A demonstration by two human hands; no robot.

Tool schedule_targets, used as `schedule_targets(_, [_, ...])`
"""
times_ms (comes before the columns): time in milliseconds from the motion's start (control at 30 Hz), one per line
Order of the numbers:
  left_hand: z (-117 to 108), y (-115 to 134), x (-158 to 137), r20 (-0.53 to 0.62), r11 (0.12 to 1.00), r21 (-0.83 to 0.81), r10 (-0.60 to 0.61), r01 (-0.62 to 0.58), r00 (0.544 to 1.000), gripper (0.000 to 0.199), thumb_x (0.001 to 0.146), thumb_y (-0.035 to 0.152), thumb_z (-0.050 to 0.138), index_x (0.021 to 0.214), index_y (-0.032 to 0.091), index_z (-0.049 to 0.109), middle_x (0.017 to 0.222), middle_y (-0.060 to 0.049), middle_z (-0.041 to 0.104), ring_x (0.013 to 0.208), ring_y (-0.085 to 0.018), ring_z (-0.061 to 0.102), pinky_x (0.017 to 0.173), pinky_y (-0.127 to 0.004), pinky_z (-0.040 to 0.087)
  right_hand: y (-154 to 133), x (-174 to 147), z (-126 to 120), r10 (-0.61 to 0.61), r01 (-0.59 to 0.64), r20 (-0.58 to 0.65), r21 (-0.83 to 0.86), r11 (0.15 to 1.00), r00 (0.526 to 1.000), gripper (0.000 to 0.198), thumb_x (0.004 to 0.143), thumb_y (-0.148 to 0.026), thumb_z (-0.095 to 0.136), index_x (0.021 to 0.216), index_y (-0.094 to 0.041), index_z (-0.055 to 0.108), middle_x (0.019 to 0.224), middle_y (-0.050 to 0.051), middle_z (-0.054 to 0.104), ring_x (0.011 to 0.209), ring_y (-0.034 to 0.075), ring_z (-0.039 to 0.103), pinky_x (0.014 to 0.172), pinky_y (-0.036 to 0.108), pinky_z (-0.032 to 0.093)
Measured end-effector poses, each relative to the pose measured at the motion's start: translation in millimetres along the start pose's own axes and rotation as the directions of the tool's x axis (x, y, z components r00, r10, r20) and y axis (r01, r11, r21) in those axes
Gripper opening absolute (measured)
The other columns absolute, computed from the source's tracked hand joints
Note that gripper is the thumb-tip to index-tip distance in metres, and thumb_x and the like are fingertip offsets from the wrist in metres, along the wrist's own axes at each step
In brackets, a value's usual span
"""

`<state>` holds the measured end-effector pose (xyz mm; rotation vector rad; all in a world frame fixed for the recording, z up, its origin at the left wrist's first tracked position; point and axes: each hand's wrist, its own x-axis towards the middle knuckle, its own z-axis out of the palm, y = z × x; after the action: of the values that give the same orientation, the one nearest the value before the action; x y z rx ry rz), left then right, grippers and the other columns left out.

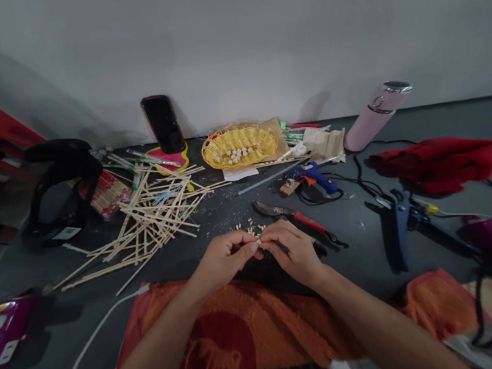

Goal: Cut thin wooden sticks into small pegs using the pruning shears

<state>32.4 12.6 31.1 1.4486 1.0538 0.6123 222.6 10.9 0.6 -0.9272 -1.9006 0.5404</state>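
At a dark table [361, 256], hands [227, 258] pinch pale bits [258, 241]; a label [67, 234] blurs.

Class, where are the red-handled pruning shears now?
Head view, right of centre: the pruning shears lie just beyond the right hand, below the blue glue gun.

Hands [295, 251] meet at front centre of worktop [352, 249], towel [289, 332] below forearms. Stick bits [251, 228] just behind fingertips; pruning shears [295, 215] to their right, glue gun [319, 178] behind shears. Stick pile [152, 218] left, phone [163, 123] behind it. Basket [210, 154] back centre, more bits [240, 155] inside. Bottle [373, 121] back right; cloth [441, 162] right of glue gun, large cutters [398, 231] in front of cloth.
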Motion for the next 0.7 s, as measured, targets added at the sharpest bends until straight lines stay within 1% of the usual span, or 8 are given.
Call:
schedule_targets(100, [-0.2, 1.3, -0.3, -0.021, 0.997, 0.082, 0.018, -0.017, 1.0, 0.032, 0.088, 0.041, 0.051, 0.085, 0.014, 0.067, 0.066, -0.001, 0.062, 0.053, -0.009, 0.045, 0.049, -0.019, 0.032, 0.3, -0.2, 0.3, 0.01, -0.01, 0.019, -0.005, 1.0, 1.0, 0.009, 0.089, -0.019, 0.055, 0.089, -0.023, 0.063, 0.086, 0.003, 0.067, 0.083, 0.017, 0.062, 0.076, 0.034, 0.051])
schedule_targets(233, [-0.2, 3.6, -0.5, -0.047, 0.973, 0.225, 0.055, -0.043, 0.997, 0.028, 0.089, 0.036, 0.05, 0.081, 0.016, 0.067, 0.073, -0.001, 0.069, 0.062, -0.011, 0.053, 0.057, -0.02, 0.036, 2.1, -1.9, 0.7, 0.04, -0.04, 0.061, -0.003, 0.999, 0.997, 0.008, 0.09, -0.02, 0.055, 0.09, -0.023, 0.062, 0.088, 0.004, 0.066, 0.085, 0.017, 0.061, 0.078, 0.034, 0.05])
schedule_targets(300, [0.1, 4.4, -0.6, -0.05, 0.968, 0.249, 0.046, -0.032, 0.998, 0.029, 0.089, 0.037, 0.048, 0.082, 0.016, 0.067, 0.073, -0.001, 0.069, 0.062, -0.011, 0.054, 0.057, -0.02, 0.036, 2.5, -2.7, -0.1, 0.058, -0.061, 0.085, 0.024, 0.998, 0.995, 0.009, 0.091, -0.019, 0.053, 0.093, -0.022, 0.061, 0.09, 0.004, 0.065, 0.087, 0.017, 0.06, 0.079, 0.033, 0.049])
schedule_targets(367, [0.5, 4.8, -0.7, -0.053, 0.965, 0.26, 0.046, -0.031, 0.998, 0.03, 0.09, 0.038, 0.047, 0.081, 0.017, 0.067, 0.073, 0.0, 0.07, 0.064, -0.012, 0.056, 0.059, -0.021, 0.037, 1.7, -3.0, -2.1, 0.102, -0.108, 0.115, 0.046, 0.993, 0.988, 0.012, 0.094, -0.02, 0.048, 0.096, -0.021, 0.059, 0.092, 0.005, 0.064, 0.087, 0.017, 0.059, 0.079, 0.031, 0.048])
schedule_targets(467, [1.2, 4.5, -0.8, -0.059, 0.952, 0.303, 0.06, -0.039, 0.996, 0.031, 0.09, 0.038, 0.046, 0.079, 0.017, 0.067, 0.073, 0.0, 0.07, 0.065, -0.013, 0.057, 0.06, -0.021, 0.038, -1.6, -2.3, -5.7, 0.206, -0.218, 0.192, 0.041, 0.975, 0.96, 0.016, 0.097, -0.024, 0.041, 0.093, -0.02, 0.056, 0.083, 0.003, 0.061, 0.076, 0.015, 0.056, 0.07, 0.028, 0.046])
schedule_targets(533, [1.6, 3.5, -0.9, -0.048, 0.939, 0.34, 0.064, -0.044, 0.997, 0.03, 0.09, 0.036, 0.046, 0.079, 0.018, 0.067, 0.073, 0.0, 0.069, 0.065, -0.013, 0.057, 0.06, -0.021, 0.038, -4.0, -1.3, -7.3, 0.233, -0.247, 0.258, 0.022, 0.969, 0.938, 0.02, 0.098, -0.027, 0.038, 0.089, -0.02, 0.054, 0.076, 0.001, 0.057, 0.069, 0.014, 0.053, 0.064, 0.026, 0.044])
schedule_targets(600, [1.9, 1.8, -0.8, -0.019, 0.927, 0.371, 0.073, -0.061, 0.997, 0.029, 0.09, 0.034, 0.045, 0.08, 0.018, 0.067, 0.073, 0.001, 0.069, 0.066, -0.013, 0.058, 0.062, -0.022, 0.039, -5.3, -0.6, -7.8, 0.213, -0.223, 0.304, -0.004, 0.975, 0.929, 0.022, 0.098, -0.027, 0.036, 0.086, -0.02, 0.053, 0.075, 0.001, 0.056, 0.069, 0.014, 0.052, 0.063, 0.026, 0.042])
schedule_targets(700, [2.8, -1.3, -0.8, 0.02, 0.901, 0.426, 0.079, -0.08, 0.997, 0.027, 0.09, 0.033, 0.045, 0.079, 0.019, 0.065, 0.072, 0.001, 0.067, 0.066, -0.013, 0.059, 0.062, -0.022, 0.039, -4.6, -0.5, -6.8, 0.155, -0.142, 0.327, -0.064, 0.988, 0.932, 0.023, 0.097, -0.024, 0.037, 0.081, -0.02, 0.052, 0.076, 0.003, 0.056, 0.073, 0.016, 0.052, 0.066, 0.028, 0.042])
